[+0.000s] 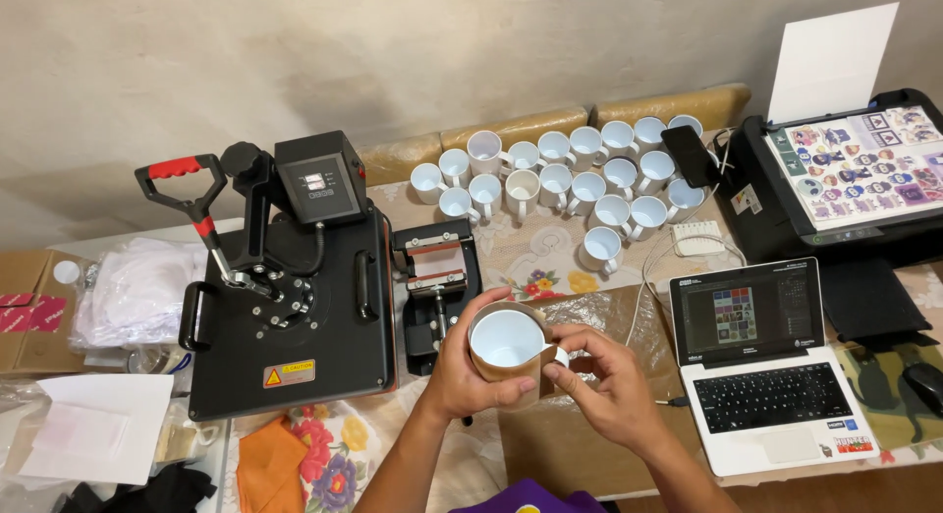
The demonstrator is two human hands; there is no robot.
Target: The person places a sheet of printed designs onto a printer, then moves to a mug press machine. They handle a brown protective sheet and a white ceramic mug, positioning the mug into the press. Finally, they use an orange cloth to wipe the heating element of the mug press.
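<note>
Near the table's front I hold a white mug [507,338] wrapped in brown paper. My left hand [464,370] grips its left side and underside. My right hand [599,380] pinches the paper at the mug's right edge, by the handle. Just behind the mug lies a small black mug press [435,287]. A brown paper sheet [589,321] lies on the table under my hands.
A large black heat press [290,307] with a red-handled lever stands left. Several white mugs [555,184] cluster at the back. An open white laptop [761,361] sits right, with a printer [845,179] bearing a sticker sheet behind it. Boxes, bags and cloths [98,375] crowd the left.
</note>
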